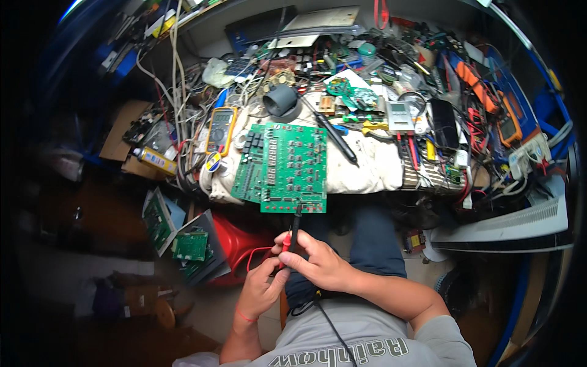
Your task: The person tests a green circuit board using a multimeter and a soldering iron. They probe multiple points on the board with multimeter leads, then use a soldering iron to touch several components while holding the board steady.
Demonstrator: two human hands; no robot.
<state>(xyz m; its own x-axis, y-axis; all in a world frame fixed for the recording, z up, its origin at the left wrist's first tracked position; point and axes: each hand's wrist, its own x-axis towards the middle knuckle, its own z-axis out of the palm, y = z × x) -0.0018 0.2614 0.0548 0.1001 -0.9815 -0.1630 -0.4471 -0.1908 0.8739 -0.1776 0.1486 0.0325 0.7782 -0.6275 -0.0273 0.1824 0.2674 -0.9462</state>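
Note:
My left hand (260, 289) is closed on a red test probe (286, 243), whose red lead loops out to the left. In my right hand (324, 264), fingers wrapped, is a black test probe (296, 227). The two hands nearly meet in front of my lap. The black probe points up over the near edge of a green circuit board (296, 162) with a display row and several small push buttons; whether its tip touches, I cannot tell. A second green board (249, 177) lies partly under it. To their left rests a yellow multimeter (221, 129).
A soldering-iron-like black tool (336, 139) lies on the pale cloth (376, 162) beside a grey round holder (281, 101). Cables, loose parts and tools crowd the bench behind. Below left are a red stool (238, 235) and more boards (191, 246).

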